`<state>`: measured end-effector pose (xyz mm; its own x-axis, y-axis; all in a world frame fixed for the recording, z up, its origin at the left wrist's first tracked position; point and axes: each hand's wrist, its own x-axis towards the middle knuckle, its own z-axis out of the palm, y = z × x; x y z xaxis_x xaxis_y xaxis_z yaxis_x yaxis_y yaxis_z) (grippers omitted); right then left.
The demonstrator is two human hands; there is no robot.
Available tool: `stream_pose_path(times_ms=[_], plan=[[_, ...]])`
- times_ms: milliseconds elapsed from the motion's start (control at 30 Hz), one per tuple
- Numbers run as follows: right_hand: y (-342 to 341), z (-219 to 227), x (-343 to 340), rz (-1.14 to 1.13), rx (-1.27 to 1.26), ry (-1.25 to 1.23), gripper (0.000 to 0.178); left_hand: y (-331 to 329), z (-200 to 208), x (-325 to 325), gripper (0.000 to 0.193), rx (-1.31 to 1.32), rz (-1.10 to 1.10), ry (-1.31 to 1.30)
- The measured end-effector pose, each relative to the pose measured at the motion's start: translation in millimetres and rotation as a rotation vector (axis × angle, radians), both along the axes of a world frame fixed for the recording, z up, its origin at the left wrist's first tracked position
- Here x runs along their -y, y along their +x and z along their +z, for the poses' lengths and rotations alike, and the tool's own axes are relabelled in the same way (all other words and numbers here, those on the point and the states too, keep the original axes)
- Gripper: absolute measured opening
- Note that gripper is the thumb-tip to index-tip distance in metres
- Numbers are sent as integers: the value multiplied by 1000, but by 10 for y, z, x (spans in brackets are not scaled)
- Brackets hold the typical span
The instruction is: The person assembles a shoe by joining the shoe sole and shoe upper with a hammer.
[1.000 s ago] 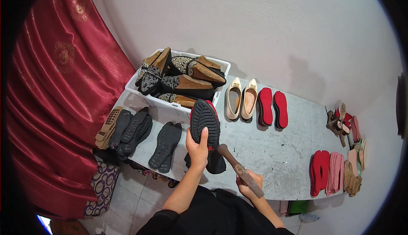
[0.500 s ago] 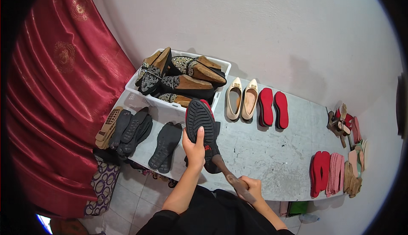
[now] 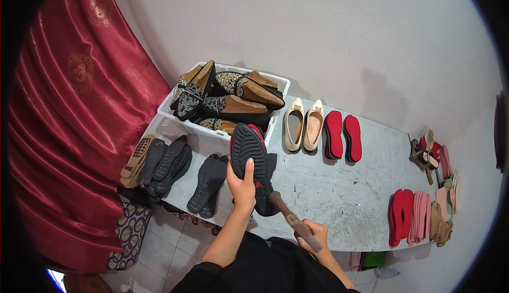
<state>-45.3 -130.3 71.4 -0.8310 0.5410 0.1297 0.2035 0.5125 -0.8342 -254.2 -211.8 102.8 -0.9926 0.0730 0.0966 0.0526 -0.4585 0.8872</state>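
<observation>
My left hand (image 3: 243,183) grips a shoe (image 3: 249,152) with its black ridged sole turned up. The thumb presses flat on the sole, and a bit of red shows along the shoe's far edge. In my right hand (image 3: 316,234) is the wooden handle of a hammer (image 3: 289,216), fingers wrapped round it. The hammer's far end is at the edge of the heel; I cannot tell whether it touches. Beneath the shoe, a dark piece on the table is partly hidden.
Behind the shoe stands a white crate (image 3: 164,106) of patterned shoes on wooden lasts. Black soles (image 3: 205,184) and tan soles (image 3: 139,158) lie left. Cream flats (image 3: 293,129) and red insoles (image 3: 353,138) sit right. Red and pink stacks (image 3: 420,216) line the table's right end.
The hammer's far end has shifted slightly right along the heel, and its handle slopes more steeply. My left hand keeps its hold on the shoe.
</observation>
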Motion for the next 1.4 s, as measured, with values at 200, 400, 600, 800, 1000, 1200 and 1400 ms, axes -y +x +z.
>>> stream_pose_path(times_ms=[200, 400, 600, 800, 1000, 1200, 1400], plan=[[-136, 108, 7, -25, -8, 23, 15, 86, 51, -46, 26, -2, -67, -20], [-219, 241, 53, -59, -84, 21, 14, 103, 25, -40, 26, 24, -91, -41], [-318, 284, 72, -122, -198, 93, 12, 180, -31, -48, 28, -60, -74, -149], [-389, 461, 24, -118, -200, 135, 13, 219, -99, -71, 31, -91, -98, -210], [-448, 541, -49, -144, -187, 140, 10, 266, -124, -112, 33, -91, -116, -251], [-515, 617, -31, -193, -250, 80, 9, 369, -50, -91, 30, -135, -179, -310], [-483, 627, -60, -225, -311, 56, 8, 417, -47, -124, 32, -152, -151, -341]])
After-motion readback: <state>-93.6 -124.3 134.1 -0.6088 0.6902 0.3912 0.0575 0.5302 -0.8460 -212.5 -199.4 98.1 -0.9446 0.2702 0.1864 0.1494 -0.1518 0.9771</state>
